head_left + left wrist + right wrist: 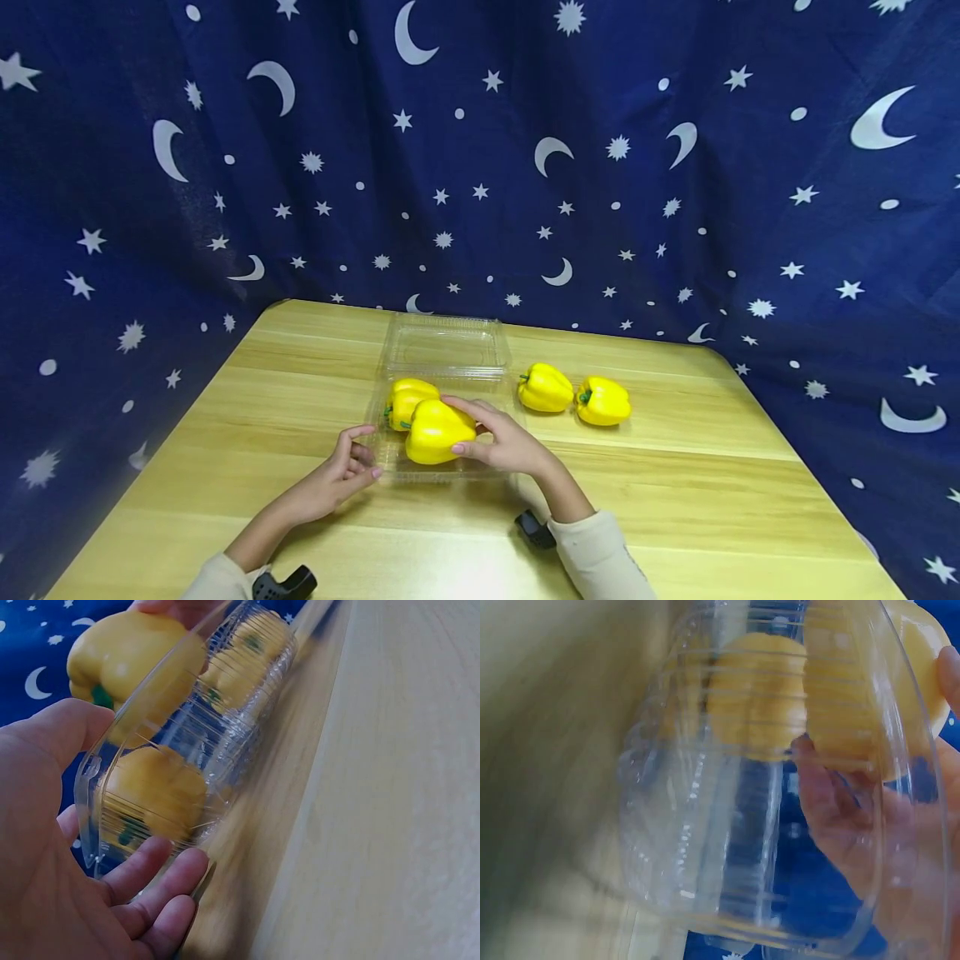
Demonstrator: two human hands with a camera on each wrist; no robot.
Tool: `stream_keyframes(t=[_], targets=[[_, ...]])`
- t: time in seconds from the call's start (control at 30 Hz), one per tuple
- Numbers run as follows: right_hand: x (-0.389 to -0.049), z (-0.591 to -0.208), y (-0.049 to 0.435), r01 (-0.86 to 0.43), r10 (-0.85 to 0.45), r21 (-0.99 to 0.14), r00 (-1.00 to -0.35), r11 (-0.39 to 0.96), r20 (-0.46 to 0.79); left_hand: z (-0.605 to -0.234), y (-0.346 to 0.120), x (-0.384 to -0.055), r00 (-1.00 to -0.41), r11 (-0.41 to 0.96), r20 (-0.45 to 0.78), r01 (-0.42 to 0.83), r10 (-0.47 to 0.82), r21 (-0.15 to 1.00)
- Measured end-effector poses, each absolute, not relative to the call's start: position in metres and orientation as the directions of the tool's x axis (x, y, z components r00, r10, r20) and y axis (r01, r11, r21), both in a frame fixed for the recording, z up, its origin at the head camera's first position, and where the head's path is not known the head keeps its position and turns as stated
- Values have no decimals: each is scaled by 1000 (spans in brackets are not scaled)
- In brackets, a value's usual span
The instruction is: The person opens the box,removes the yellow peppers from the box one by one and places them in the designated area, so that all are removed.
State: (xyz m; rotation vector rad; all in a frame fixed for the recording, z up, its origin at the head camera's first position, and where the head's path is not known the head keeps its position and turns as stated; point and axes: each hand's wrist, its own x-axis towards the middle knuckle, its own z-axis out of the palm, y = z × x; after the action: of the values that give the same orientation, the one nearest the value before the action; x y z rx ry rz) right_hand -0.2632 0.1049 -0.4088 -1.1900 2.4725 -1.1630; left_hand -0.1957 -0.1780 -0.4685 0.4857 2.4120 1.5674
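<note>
My right hand (504, 442) grips a yellow bell pepper (438, 432) between thumb and fingers, over the near part of a clear plastic clamshell container (468, 476). Its green stem points left. Inside the base, at the left, sits another yellow bell pepper (410, 402), seen through the wall in the left wrist view. My left hand (327, 485) holds the container's near left corner, thumb at the rim (94, 761) and other fingers curled by the side wall. Through the clear wall, the right wrist view shows my right fingers (825, 799) below the held pepper.
Two more yellow bell peppers, one nearer (545, 388) and one farther right (603, 402), lie on the wooden table (712, 475) right of the container. The lid (446, 343) lies folded back toward the blue star-and-moon curtain (510, 242).
</note>
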Motion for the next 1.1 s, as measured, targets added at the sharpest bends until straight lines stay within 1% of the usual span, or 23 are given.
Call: stream_keyframes(t=[0.3,0.6,0.83,0.97,1.1], targets=[[-265,-401,116,-571,-702,-715,-694,403,158,-468,-177,-196,-922,377,-10,149,388,914],[-263,-402,141,-584,-678,-690,-712,427,183,-466,-178,-197,-915,380,-39,128,401,916],[-261,-399,166,-548,-623,-701,-759,456,189,-465,-180,-196,-911,368,-27,139,412,919],[-261,-396,183,-549,-598,-686,-775,479,203,-465,-180,-196,-910,368,-24,143,414,919],[-263,-392,201,-529,-580,-678,-794,510,184,-465,-179,-197,-911,371,-27,141,412,918]])
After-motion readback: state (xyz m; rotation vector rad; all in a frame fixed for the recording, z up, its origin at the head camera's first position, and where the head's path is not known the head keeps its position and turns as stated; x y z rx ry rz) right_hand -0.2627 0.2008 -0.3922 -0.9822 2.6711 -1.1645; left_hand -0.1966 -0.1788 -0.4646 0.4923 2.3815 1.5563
